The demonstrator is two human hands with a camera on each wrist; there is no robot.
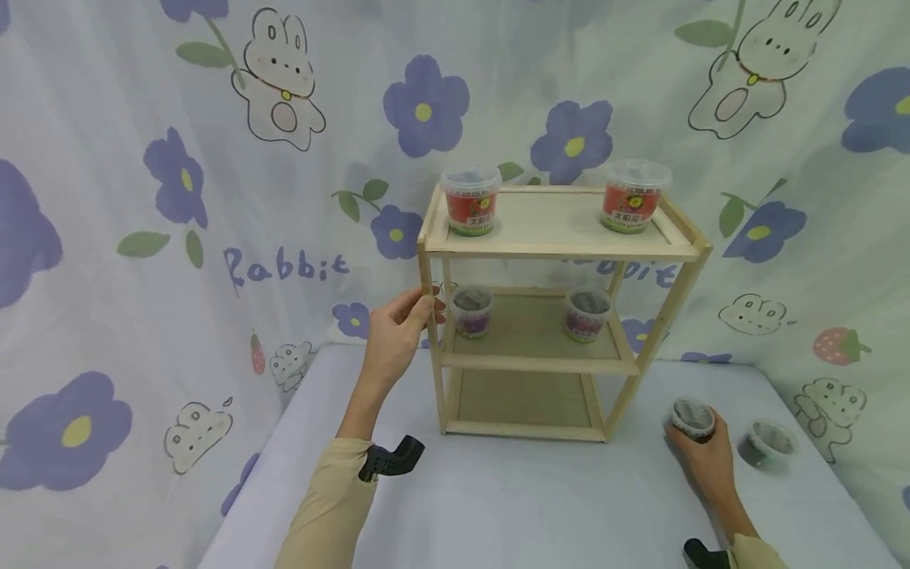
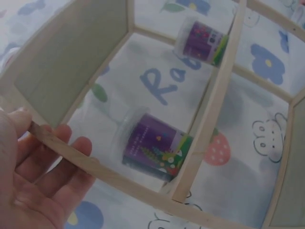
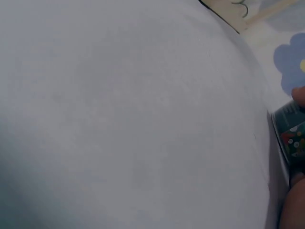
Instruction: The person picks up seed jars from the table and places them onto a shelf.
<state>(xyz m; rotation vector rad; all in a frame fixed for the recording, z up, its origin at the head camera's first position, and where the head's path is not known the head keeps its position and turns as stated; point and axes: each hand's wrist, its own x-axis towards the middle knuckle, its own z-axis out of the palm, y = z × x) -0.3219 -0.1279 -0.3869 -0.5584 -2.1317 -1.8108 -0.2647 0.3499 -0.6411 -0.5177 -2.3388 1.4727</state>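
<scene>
"What's the left hand doing?"
"Gripping the wooden shelf by its left post — a purple-labelled cup sits just right of it."
"The right hand?"
"Wrapped round a green-labelled cup — another cup to its right."

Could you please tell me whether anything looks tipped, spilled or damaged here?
Nothing stands out: the shelf stands upright, the red cups and purple cups on it are upright, and no spill or damage shows on the table.
</scene>
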